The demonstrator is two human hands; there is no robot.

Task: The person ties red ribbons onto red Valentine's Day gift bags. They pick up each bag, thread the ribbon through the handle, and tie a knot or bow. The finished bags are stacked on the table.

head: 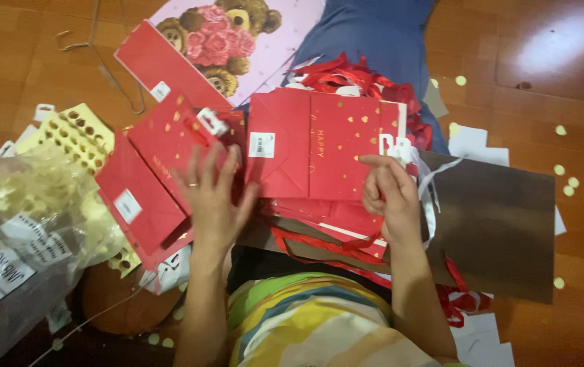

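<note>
My left hand (212, 197) lies flat, fingers spread, on a pile of folded red paper gift bags (163, 153) with gold hearts. A ring shows on one finger. My right hand (388, 194) has its fingers curled and touches the right edge of another flat red gift bag (319, 146) that lies on top of a stack of red bags (333, 224). Whether the right hand grips the bag or a white ribbon (431, 187) beside it is unclear. Red ribbon handles (360, 78) bunch up behind that bag.
A brown cardboard sheet (503, 224) lies at the right. A pink bag with teddy bears (237, 34) sits at the back, a clear plastic sack (27, 224) of yellow perforated pieces at the left. Round paper punch-outs (564, 170) dot the wooden floor (557, 61).
</note>
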